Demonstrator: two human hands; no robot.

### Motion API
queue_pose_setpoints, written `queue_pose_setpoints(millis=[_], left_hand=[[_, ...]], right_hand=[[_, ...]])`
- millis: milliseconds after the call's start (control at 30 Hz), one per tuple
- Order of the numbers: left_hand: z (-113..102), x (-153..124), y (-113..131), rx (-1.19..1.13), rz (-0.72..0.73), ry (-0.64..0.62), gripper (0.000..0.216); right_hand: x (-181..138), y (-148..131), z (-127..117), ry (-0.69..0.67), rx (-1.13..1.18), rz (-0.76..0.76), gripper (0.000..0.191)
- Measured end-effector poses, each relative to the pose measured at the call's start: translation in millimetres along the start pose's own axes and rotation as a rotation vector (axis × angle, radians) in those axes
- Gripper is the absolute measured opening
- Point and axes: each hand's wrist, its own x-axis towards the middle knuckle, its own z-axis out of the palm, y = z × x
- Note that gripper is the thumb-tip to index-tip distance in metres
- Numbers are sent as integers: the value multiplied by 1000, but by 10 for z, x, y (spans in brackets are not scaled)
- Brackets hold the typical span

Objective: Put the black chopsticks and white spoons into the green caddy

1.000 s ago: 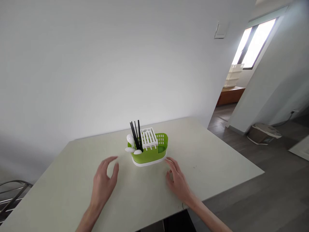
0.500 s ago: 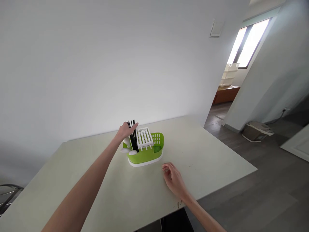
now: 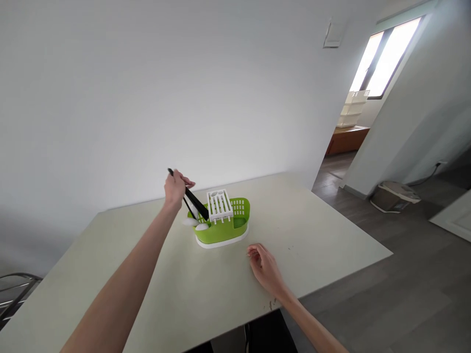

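Observation:
In the head view my left hand (image 3: 175,187) is closed around a bundle of black chopsticks (image 3: 196,203). They slant down to the right, with their lower ends at the left part of a green basket (image 3: 222,234) on a white base. A thin black stick beside the bundle also reaches down into that part. White spoon-like heads (image 3: 202,227) stick out at the basket's left end. Over its middle sits a white slotted rack (image 3: 220,205). My right hand (image 3: 265,267) rests on the table right of the basket, fingers loosely curled, nothing visible in them.
The pale table (image 3: 312,240) stands against a white wall (image 3: 184,98). A chair with a metal frame (image 3: 18,294) is at the lower left. On the floor to the right is a lidded bin (image 3: 393,197). Dark marks (image 3: 271,304) show near the table's front edge.
My left hand has moved left and a little up, and the chopsticks have tipped from nearly upright to a strong slant. My right hand stays in place.

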Motion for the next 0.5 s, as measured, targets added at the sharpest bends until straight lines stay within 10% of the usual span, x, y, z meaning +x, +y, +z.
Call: queue_pose_setpoints(millis=[267,500], left_hand=[[-1261,444,333,-480,-191,265,36],[-2026,-54,-315,-249,-470,121,31]], right_hand=[[-15,40,-3,-25,8,9,20],[-31,58,2,-17,6,30,18]])
